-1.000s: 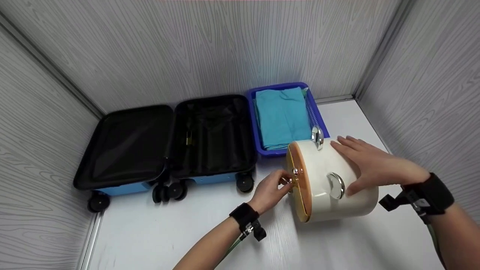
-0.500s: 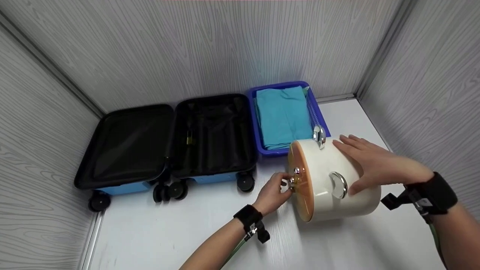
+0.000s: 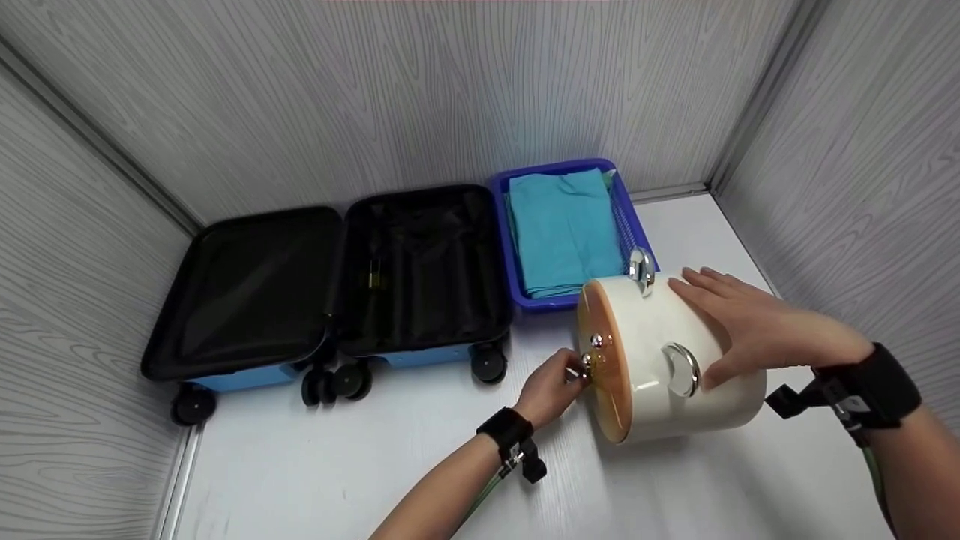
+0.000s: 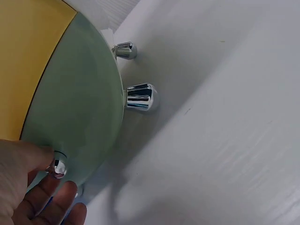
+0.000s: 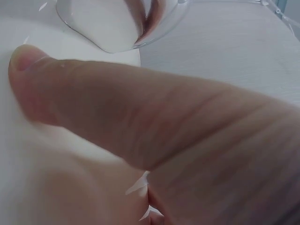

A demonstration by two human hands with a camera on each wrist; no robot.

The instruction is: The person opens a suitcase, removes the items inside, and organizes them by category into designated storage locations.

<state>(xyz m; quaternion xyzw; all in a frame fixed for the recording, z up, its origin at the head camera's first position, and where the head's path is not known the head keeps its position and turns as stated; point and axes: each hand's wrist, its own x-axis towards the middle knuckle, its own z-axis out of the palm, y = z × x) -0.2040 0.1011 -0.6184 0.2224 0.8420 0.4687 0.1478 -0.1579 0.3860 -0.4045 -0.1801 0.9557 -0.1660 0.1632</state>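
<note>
A white rounded box (image 3: 652, 315) with chrome fittings lies between my hands in the head view, its orange front (image 3: 609, 382) facing left. At that front my left hand (image 3: 551, 386) pinches a small chrome knob (image 4: 59, 168) between thumb and finger. The left wrist view shows the front as a green panel (image 4: 82, 101) beside a yellow panel (image 4: 33, 61), with a dark seam between them. My right hand (image 3: 757, 322) rests on the white body with fingers spread, its thumb near a chrome handle (image 3: 694, 371). The right wrist view shows that thumb (image 5: 84, 93) against the white surface.
Left of the box lies an open suitcase with two black-lined halves (image 3: 262, 292) and blue sides, wheels toward me. A blue basket (image 3: 517, 274) holding folded turquoise cloth (image 3: 566, 232) stands behind the box. Grey wood-grain walls (image 3: 420, 90) border the white surface.
The front's yellow edge, earlier slightly apart from the orange rim, now lies closer to it. My left hand has moved a little right with the knob; the right hand has hardly moved.
</note>
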